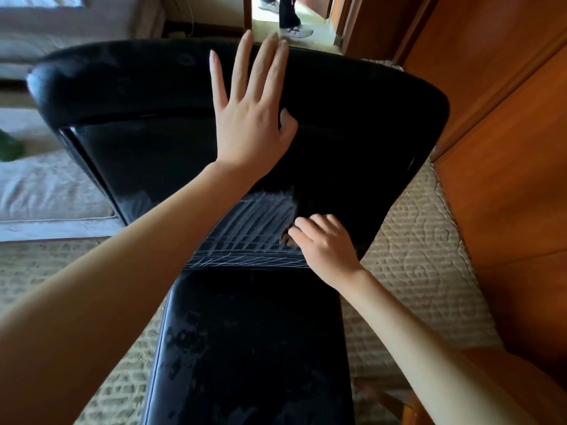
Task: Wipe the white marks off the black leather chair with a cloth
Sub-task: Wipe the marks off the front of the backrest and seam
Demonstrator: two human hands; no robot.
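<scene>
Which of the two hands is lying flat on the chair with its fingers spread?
The left hand, flat on the black chair backrest with straight, spread fingers. The right hand is curled on a small dark thing beside the white marks.

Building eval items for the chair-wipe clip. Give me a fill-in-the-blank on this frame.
The left hand lies ___ on the black chair, fingers straight.
The right hand has its fingers ___.
The white marks lie to the right hand's ___.
Missing: flat; curled; left.
</scene>
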